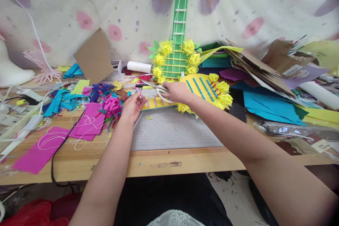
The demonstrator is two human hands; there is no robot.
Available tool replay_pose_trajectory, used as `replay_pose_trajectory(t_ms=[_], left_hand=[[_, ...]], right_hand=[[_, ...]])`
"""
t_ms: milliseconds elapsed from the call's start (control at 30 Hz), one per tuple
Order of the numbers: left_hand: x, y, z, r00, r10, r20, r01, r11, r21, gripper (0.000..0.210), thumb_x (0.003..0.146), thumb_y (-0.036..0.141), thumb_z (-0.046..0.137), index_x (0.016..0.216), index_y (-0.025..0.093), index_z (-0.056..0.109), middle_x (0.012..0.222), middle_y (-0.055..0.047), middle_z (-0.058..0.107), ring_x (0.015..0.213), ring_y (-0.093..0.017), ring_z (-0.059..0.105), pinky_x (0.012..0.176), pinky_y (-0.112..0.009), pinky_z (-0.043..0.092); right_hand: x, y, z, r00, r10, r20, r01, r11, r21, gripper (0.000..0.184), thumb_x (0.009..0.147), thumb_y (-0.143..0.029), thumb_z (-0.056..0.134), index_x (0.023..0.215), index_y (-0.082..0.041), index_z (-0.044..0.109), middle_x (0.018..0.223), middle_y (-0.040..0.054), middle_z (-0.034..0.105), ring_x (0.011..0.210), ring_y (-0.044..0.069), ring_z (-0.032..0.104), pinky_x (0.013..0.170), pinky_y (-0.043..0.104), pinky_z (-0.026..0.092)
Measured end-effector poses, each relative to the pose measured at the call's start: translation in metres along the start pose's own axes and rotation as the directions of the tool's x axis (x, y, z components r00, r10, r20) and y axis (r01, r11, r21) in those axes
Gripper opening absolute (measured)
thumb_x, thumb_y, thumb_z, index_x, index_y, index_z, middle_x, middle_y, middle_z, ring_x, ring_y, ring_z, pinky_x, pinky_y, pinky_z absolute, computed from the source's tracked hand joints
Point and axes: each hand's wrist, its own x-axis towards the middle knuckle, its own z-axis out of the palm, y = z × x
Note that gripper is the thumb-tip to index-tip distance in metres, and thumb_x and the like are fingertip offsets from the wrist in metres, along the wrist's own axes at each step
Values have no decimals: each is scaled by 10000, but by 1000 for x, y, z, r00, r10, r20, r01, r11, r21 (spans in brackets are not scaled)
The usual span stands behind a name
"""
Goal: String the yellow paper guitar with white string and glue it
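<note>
Right grip [175,91] closed around scissors [162,93]; left grip [133,106] seemingly pinches white string [143,96], detail small. Yellow guitar [195,89] lies beneath right grip. Blades near left grip: slip could nick it, slack string could fray.

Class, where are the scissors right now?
In the head view, just left of centre, the scissors are in the right hand, between the left hand and the yellow guitar body.
</note>
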Motion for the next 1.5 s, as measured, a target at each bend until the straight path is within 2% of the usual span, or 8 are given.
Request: replay_pose_trajectory(t_ms=[433,567,700,833,1033,1300,1400,1500], left_hand=[[-3,22,-5,955,285,-82,-243,909,338,137,632,173,678,715,143,573,629,21,587,566,-96,582,638,-268,515],[-6,37,-3,943,333,26,-299,808,507,82,661,89,640,689,146,588,613,20,579,558,-104,578,609,-233,489],[-12,61,0,944,281,170,-325,721,612,123,631,43,668,685,147,631,619,16,585,565,-92,545,615,-190,450],[-12,83,-2,928,153,340,-371,460,807,145,594,58,706,686,166,675,657,2,614,624,-118,554,676,-198,428],[0,91,-19,782,-25,622,-623,-50,781,96,617,173,683,697,227,689,775,-7,658,718,-157,565,728,-222,408],[1,92,-27,651,-115,750,-731,-360,580,165,728,287,517,757,243,673,861,-32,656,786,-184,562,665,-235,392],[4,93,-31,615,-129,778,-758,-370,537,160,733,272,510,729,234,666,856,-52,652,787,-194,561,657,-235,392],[5,93,-34,613,-160,773,-767,-356,534,139,718,223,526,692,234,663,832,-50,648,776,-189,565,683,-241,394]], right_hand=[[87,-20,34,961,-49,272,67,996,-56,420,759,-353,575,1115,-134,618,1122,163,643,1009,291,610,772,348,489],[88,-23,40,949,-77,305,76,997,16,378,764,-285,566,1097,-122,637,1090,175,656,997,290,618,767,343,486],[78,-22,31,985,-86,147,64,986,151,389,792,-247,537,1163,-142,589,1166,142,626,1052,259,592,816,329,460],[64,-23,18,988,-133,77,98,931,351,359,791,-202,548,1145,-161,588,1138,80,647,1001,187,605,810,264,450],[62,-40,16,919,-304,251,173,882,438,414,727,-195,644,1139,-195,603,1074,48,678,911,148,631,740,208,460],[76,-47,28,975,-152,164,53,869,493,246,720,-176,627,962,-162,670,971,33,697,885,142,631,731,204,448],[78,-49,32,999,12,40,-32,822,568,342,745,-228,613,1080,-161,611,1040,45,677,911,142,621,769,227,451],[78,-55,35,995,-18,102,-44,821,570,437,736,-301,642,1144,-160,575,1076,75,664,909,153,621,775,247,457]])
